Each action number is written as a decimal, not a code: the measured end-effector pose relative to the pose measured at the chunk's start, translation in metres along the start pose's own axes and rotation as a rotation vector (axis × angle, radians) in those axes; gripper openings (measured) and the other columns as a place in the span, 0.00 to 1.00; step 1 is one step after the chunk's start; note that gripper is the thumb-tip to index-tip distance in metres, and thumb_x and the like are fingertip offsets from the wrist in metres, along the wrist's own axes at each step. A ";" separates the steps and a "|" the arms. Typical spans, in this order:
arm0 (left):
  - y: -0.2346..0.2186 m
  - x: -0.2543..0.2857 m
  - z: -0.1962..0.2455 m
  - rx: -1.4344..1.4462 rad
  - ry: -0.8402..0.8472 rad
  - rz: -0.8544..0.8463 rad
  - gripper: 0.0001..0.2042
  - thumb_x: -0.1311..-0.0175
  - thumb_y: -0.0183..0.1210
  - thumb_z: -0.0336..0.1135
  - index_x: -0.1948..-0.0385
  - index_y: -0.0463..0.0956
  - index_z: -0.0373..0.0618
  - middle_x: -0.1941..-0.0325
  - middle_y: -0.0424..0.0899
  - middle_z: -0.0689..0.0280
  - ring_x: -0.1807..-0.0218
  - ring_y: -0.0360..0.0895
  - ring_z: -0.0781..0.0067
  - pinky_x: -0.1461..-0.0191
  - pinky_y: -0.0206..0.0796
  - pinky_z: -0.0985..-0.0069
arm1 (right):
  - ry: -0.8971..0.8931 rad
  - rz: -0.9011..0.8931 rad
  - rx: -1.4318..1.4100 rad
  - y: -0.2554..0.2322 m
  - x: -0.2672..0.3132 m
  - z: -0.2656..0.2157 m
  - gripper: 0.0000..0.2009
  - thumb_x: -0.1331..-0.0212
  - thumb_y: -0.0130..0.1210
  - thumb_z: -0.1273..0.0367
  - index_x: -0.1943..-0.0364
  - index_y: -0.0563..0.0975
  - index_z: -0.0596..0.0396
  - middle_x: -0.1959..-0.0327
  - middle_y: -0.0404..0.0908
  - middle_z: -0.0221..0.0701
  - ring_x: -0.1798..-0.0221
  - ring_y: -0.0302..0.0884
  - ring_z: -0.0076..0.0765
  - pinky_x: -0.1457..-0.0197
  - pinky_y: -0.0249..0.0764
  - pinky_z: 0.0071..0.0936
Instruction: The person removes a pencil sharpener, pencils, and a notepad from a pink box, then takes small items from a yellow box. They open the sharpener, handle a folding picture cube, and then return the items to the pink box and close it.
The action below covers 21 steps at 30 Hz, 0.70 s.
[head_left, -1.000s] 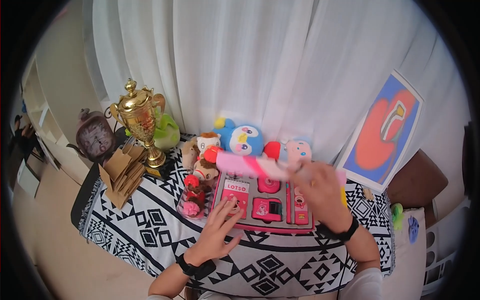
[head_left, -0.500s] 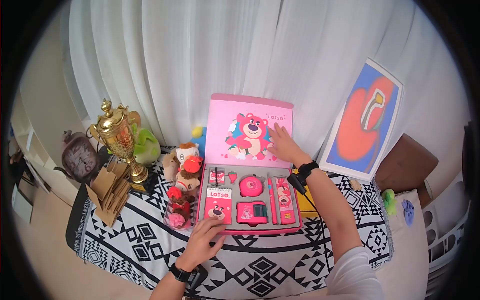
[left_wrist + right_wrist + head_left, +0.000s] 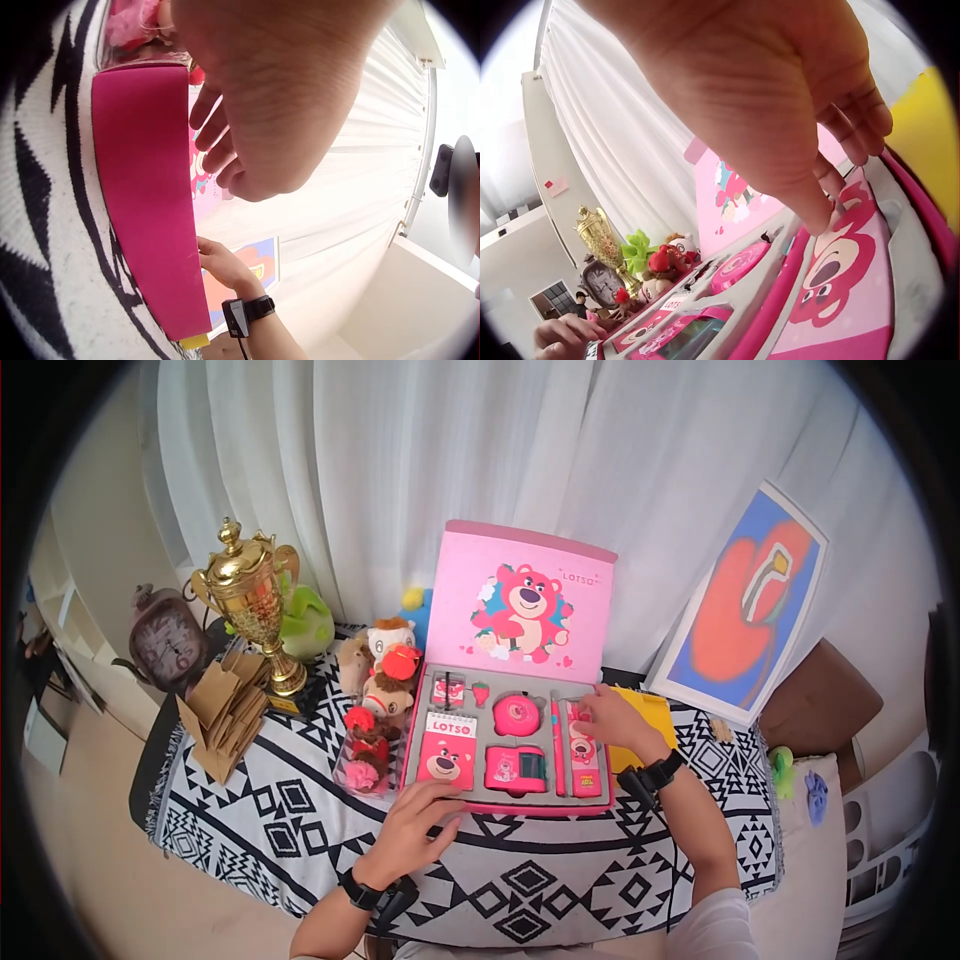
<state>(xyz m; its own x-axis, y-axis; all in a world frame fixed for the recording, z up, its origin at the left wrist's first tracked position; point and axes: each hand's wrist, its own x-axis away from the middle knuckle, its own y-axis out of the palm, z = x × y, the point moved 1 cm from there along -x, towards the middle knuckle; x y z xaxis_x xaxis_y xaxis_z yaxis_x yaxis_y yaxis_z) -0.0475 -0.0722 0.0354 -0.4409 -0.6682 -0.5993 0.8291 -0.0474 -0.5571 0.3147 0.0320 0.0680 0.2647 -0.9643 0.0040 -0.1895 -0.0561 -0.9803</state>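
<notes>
An open pink gift box (image 3: 530,811) with a grey insert holds a notepad (image 3: 448,752) marked LOTSO, a round pink item (image 3: 516,714), a pink item with a dark green window (image 3: 515,768) and a long pink bear-print box (image 3: 587,765) in the right slot. My right hand (image 3: 612,718) reaches over the far end of this long box; in the right wrist view, thumb and a finger touch down there, the other fingers extended. The long box lies in its slot. My left hand (image 3: 415,830) rests at the gift box's near left edge, fingers loosely bent, below the notepad.
The gift box's printed lid (image 3: 525,600) stands upright behind it. To the left are plush toys (image 3: 390,660), a gold trophy (image 3: 250,600), folded brown paper bags (image 3: 230,710) and a clock (image 3: 168,640). A yellow thing (image 3: 645,715) and a framed picture (image 3: 745,610) are at right.
The lid has swung from a blurred, low position to upright. My right hand has left the lid and come down to the long box. The left hand has stayed near the box's front edge.
</notes>
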 end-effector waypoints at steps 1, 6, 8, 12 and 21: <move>0.000 0.000 0.000 0.006 0.007 -0.005 0.12 0.50 0.63 0.25 0.61 0.78 0.43 0.53 0.78 0.61 0.48 0.74 0.57 0.45 0.66 0.64 | 0.001 0.024 0.004 -0.001 0.001 -0.003 0.16 0.49 0.64 0.58 0.65 0.78 0.57 0.61 0.74 0.42 0.59 0.74 0.47 0.56 0.73 0.37; 0.001 -0.001 -0.001 0.027 0.025 0.019 0.13 0.51 0.63 0.24 0.61 0.79 0.42 0.54 0.78 0.61 0.51 0.75 0.56 0.47 0.67 0.65 | 0.049 0.076 -0.093 -0.019 -0.002 -0.013 0.19 0.50 0.65 0.55 0.68 0.74 0.57 0.66 0.72 0.40 0.66 0.72 0.44 0.59 0.72 0.33; 0.002 -0.001 0.000 0.038 0.034 0.017 0.13 0.51 0.63 0.23 0.61 0.79 0.42 0.53 0.78 0.61 0.52 0.76 0.56 0.47 0.68 0.66 | 0.084 -0.057 -0.146 -0.037 0.002 -0.021 0.18 0.51 0.67 0.60 0.69 0.71 0.57 0.70 0.73 0.38 0.68 0.72 0.41 0.60 0.72 0.30; 0.001 0.000 0.004 0.120 -0.036 -0.003 0.17 0.51 0.65 0.24 0.56 0.77 0.42 0.51 0.77 0.59 0.50 0.76 0.58 0.46 0.68 0.67 | 0.082 0.183 -0.415 -0.045 0.022 -0.022 0.16 0.51 0.68 0.65 0.69 0.72 0.58 0.65 0.78 0.37 0.65 0.76 0.38 0.58 0.72 0.29; 0.029 0.007 0.058 1.124 -0.527 -0.260 0.51 0.53 0.72 0.24 0.30 0.42 0.48 0.33 0.58 0.56 0.41 0.73 0.60 0.43 0.71 0.67 | 0.306 0.826 -1.229 -0.001 0.108 -0.132 0.19 0.43 0.61 0.74 0.49 0.71 0.61 0.61 0.76 0.28 0.60 0.74 0.20 0.55 0.73 0.21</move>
<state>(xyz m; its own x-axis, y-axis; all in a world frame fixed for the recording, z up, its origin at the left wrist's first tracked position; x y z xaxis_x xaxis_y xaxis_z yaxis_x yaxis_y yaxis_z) -0.0061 -0.1214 0.0487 -0.6587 -0.7455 -0.1013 0.6865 -0.6507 0.3244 0.2185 -0.1064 0.0956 -0.4802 -0.8386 -0.2573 -0.8725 0.4868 0.0420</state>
